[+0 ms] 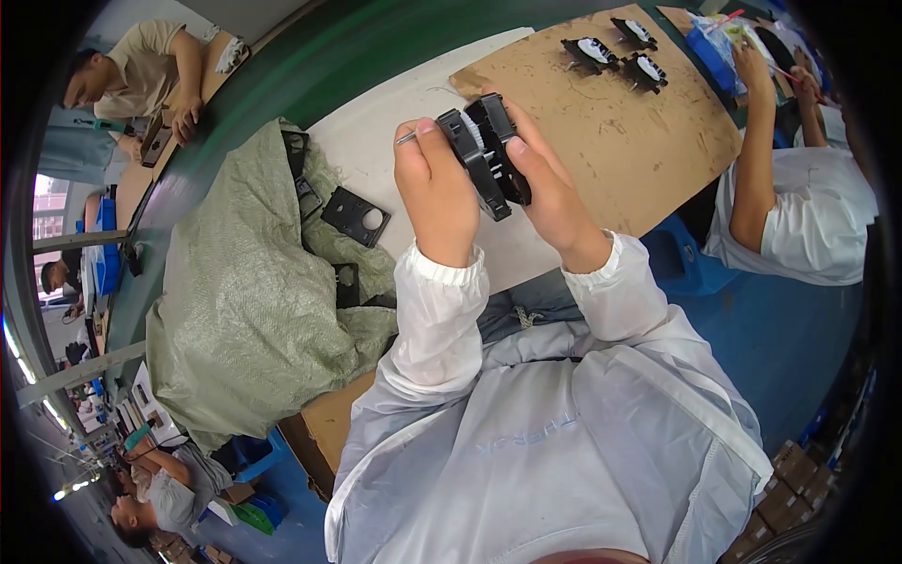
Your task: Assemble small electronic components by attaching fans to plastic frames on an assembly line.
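Note:
Above the table, my left hand [437,197] is closed round a black plastic housing part [489,193] with a white toothed piece [472,130] on its inner side. A thin metal pin [406,138] sticks out by the left thumb. My right hand [556,202] grips a second black plastic part [495,122], thumb on its near face and fingers behind. The two parts stand on edge, face to face and very close. Whether they touch along their whole length cannot be made out. Left of my hands lies a square black plate with a round hole [348,212].
A green woven sack [249,291] with more black plates at its mouth fills the table's left. On a brown cardboard sheet [601,141] several black-and-white assemblies [592,54] sit far right. Co-workers [799,207] sit to the right and left. A blue stool [691,258] stands right.

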{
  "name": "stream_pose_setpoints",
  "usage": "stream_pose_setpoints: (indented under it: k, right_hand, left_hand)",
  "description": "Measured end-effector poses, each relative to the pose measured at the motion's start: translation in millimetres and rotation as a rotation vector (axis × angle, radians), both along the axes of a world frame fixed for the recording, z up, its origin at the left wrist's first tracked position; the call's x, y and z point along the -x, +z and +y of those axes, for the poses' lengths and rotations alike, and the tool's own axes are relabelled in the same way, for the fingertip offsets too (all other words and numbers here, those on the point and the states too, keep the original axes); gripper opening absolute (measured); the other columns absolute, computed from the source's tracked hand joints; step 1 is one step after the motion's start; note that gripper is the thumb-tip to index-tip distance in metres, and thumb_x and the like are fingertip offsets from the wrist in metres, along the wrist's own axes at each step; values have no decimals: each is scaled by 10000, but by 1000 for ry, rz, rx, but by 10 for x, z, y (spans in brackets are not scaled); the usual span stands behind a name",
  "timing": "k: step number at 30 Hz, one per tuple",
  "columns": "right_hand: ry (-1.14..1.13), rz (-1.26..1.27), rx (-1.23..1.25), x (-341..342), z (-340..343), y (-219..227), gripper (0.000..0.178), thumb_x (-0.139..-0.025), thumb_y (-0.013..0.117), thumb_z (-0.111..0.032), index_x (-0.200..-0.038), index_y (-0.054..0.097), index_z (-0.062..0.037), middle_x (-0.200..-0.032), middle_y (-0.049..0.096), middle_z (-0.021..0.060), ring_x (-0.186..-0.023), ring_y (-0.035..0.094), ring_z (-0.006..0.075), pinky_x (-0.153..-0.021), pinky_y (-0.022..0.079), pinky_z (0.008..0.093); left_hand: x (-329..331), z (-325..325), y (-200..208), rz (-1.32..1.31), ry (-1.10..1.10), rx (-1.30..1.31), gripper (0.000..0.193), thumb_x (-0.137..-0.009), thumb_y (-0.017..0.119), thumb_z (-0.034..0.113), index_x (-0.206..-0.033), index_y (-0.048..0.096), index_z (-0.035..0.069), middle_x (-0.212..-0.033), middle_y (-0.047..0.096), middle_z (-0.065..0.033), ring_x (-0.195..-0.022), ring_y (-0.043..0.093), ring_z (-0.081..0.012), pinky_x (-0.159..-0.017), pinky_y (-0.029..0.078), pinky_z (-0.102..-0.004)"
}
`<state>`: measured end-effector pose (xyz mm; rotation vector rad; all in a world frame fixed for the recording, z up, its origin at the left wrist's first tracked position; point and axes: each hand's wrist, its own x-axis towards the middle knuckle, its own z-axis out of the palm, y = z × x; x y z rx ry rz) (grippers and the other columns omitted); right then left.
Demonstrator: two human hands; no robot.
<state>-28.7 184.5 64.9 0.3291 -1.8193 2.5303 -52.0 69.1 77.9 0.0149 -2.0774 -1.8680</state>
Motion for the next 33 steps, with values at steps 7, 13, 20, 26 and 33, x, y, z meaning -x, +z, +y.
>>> stream_pose_setpoints:
  k: [7, 13, 20, 26, 33]
  right_hand:
    - [18, -38, 9, 50, -41, -74, 539, -1024, 345, -203, -1519, 286, 2, -1470, 423, 150, -1304, 417, 238, -1104, 293, 336]
    - [12, -38, -49, 58, -105, -83, 537, -1021, 347, -199, -1516, 298, 3, -1465, 433, 156, -1292, 434, 240, -1094, 311, 336]
    - [72, -4, -90, 126, -103, -105, 541, -1015, 352, -190, -1514, 302, 12, -1459, 446, 164, -1279, 449, 241, -1088, 319, 336]
    - [80, 180, -269, 175, -115, -124, 549, -1020, 371, -208, -1517, 299, 13, -1451, 459, 170, -1263, 463, 255, -1090, 327, 351]
    - [167, 138, -334, 246, 2, 24, 616, -944, 591, -149, -1485, 360, 33, -1377, 527, 188, -1200, 519, 263, -1039, 414, 369]
  left_hand:
    - [65, -83, -68, -89, -42, -17, 297, -1040, 383, 230, -917, 538, 8, -820, 594, -95, -713, 511, -157, -686, 439, -297]
    - [83, -110, -134, -103, -35, -45, 292, -1027, 397, 219, -911, 531, -14, -834, 625, -148, -712, 558, -208, -697, 474, -341]
    - [63, -68, -136, -90, 27, -62, 302, -1048, 373, 243, -933, 542, 21, -811, 572, -49, -706, 475, -115, -674, 415, -253]
    - [16, -163, -227, 25, 69, -103, 301, -1050, 374, 256, -937, 539, 32, -814, 568, -38, -713, 471, -109, -677, 412, -249]
    - [46, -376, -197, 47, -53, -301, 250, -1049, 390, 243, -923, 503, 60, -760, 525, -15, -675, 434, -93, -637, 405, -249]
